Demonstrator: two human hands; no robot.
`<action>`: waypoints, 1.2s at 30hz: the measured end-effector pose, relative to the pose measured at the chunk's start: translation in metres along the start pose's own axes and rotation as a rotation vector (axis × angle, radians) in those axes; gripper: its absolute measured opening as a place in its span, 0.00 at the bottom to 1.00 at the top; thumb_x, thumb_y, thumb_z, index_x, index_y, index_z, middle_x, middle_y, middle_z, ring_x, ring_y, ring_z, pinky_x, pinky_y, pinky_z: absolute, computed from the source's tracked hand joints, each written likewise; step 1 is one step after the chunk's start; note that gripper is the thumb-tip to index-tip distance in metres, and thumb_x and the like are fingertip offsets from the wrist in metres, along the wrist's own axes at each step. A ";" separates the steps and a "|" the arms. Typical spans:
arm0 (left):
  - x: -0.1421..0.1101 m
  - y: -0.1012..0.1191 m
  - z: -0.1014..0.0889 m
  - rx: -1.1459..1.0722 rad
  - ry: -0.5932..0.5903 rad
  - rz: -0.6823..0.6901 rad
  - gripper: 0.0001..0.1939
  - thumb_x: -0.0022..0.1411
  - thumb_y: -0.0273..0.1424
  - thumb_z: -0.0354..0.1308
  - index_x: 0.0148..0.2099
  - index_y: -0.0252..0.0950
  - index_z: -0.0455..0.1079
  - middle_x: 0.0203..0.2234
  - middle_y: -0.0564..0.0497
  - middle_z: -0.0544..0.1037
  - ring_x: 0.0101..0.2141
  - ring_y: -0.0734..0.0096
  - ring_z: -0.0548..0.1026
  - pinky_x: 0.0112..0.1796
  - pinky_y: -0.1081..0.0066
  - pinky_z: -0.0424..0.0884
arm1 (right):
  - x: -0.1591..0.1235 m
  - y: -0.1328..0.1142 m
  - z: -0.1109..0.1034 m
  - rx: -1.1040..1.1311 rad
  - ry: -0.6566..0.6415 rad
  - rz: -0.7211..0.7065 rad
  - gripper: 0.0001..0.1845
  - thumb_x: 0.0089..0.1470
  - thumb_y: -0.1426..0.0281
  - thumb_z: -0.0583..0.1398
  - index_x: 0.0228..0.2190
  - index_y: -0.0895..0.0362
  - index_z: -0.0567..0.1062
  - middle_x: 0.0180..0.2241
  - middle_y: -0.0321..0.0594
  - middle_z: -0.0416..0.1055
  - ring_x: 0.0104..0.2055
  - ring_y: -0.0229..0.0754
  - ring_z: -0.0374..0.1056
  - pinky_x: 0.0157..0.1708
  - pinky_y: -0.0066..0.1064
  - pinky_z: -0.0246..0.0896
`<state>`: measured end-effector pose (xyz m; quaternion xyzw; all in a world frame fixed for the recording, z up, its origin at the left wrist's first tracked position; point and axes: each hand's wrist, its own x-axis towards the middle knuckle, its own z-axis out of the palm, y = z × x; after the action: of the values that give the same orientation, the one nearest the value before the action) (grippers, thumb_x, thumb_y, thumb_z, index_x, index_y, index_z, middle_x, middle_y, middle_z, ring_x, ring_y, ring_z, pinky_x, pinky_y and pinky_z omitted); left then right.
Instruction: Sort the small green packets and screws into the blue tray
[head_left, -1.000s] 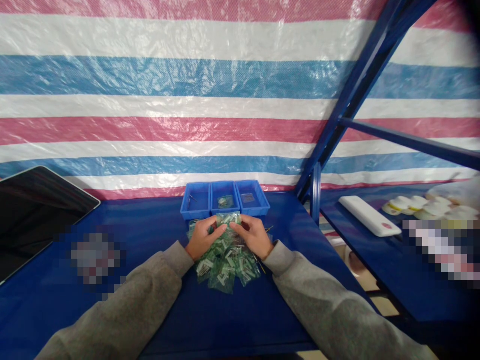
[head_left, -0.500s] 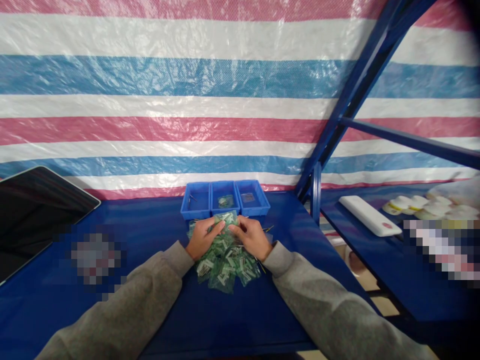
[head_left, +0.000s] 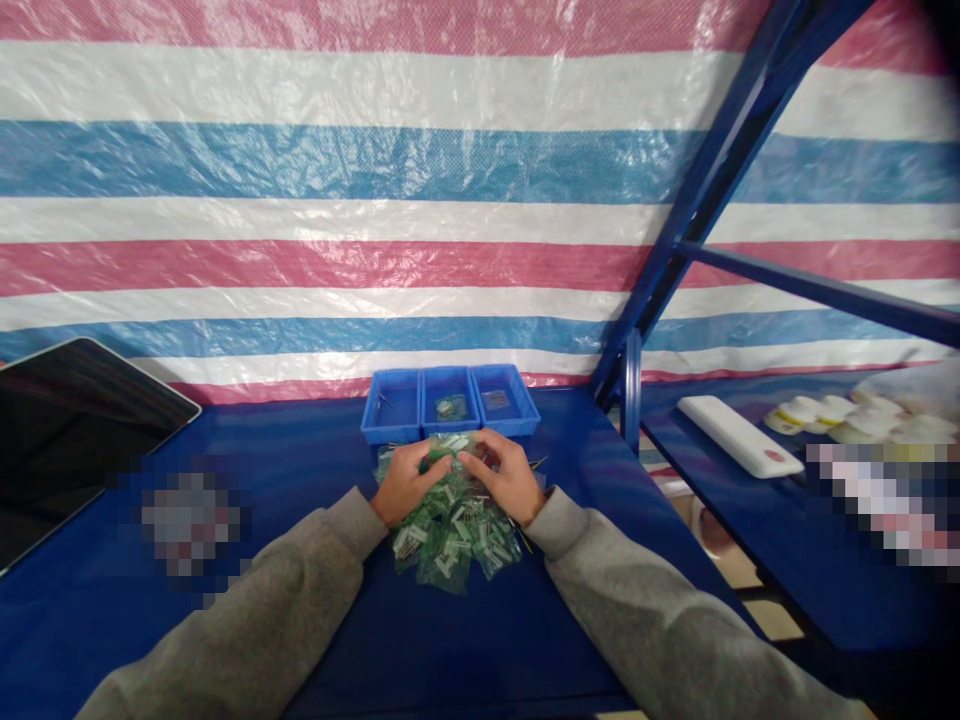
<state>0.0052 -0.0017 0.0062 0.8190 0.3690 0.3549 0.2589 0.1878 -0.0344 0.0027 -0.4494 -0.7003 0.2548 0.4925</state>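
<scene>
A pile of small clear packets with green contents (head_left: 452, 535) lies on the blue table (head_left: 300, 600) in front of me. My left hand (head_left: 406, 482) and my right hand (head_left: 503, 474) rest on the far end of the pile, fingers curled and pinching one packet (head_left: 450, 447) between them. Just beyond the hands stand three small blue bins (head_left: 448, 403) side by side; the middle one holds a green packet, the others hold small items I cannot make out.
A dark tablet (head_left: 67, 430) leans at the left. A blue rack frame (head_left: 675, 250) rises at the right. The lower shelf on the right carries a white flat device (head_left: 739, 436) and round white containers (head_left: 825, 415). A striped tarp hangs behind.
The hands have stayed on the pile, with fingertips drawn slightly closer together on the packet. The view shifted down a little.
</scene>
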 end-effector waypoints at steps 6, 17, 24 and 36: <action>-0.001 0.003 0.000 0.022 0.028 0.031 0.13 0.61 0.37 0.54 0.33 0.32 0.71 0.24 0.53 0.74 0.26 0.73 0.69 0.29 0.74 0.63 | 0.000 0.002 0.002 0.004 0.018 0.025 0.14 0.55 0.62 0.57 0.24 0.57 0.70 0.22 0.34 0.64 0.25 0.35 0.59 0.26 0.26 0.55; -0.001 0.005 -0.003 -0.014 0.014 0.039 0.15 0.63 0.38 0.51 0.30 0.33 0.71 0.23 0.52 0.74 0.26 0.73 0.70 0.30 0.74 0.64 | 0.000 -0.001 0.000 0.066 0.082 0.042 0.13 0.56 0.61 0.56 0.30 0.58 0.74 0.27 0.38 0.72 0.27 0.38 0.64 0.29 0.28 0.58; -0.002 0.002 -0.002 -0.072 0.060 -0.022 0.19 0.63 0.37 0.51 0.23 0.34 0.68 0.16 0.55 0.71 0.21 0.75 0.70 0.26 0.76 0.65 | 0.000 0.000 0.001 0.050 0.033 0.054 0.13 0.53 0.60 0.59 0.31 0.57 0.75 0.25 0.37 0.71 0.26 0.37 0.63 0.27 0.27 0.59; -0.003 0.003 0.001 -0.260 0.192 -0.065 0.17 0.58 0.35 0.58 0.49 0.35 0.65 0.28 0.51 0.75 0.26 0.74 0.72 0.30 0.74 0.69 | 0.001 0.003 0.003 0.325 0.023 0.211 0.18 0.55 0.56 0.56 0.26 0.58 0.71 0.17 0.31 0.62 0.17 0.32 0.56 0.19 0.25 0.52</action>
<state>0.0058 -0.0063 0.0068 0.7284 0.3695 0.4679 0.3376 0.1861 -0.0316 -0.0004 -0.4376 -0.5933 0.4096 0.5373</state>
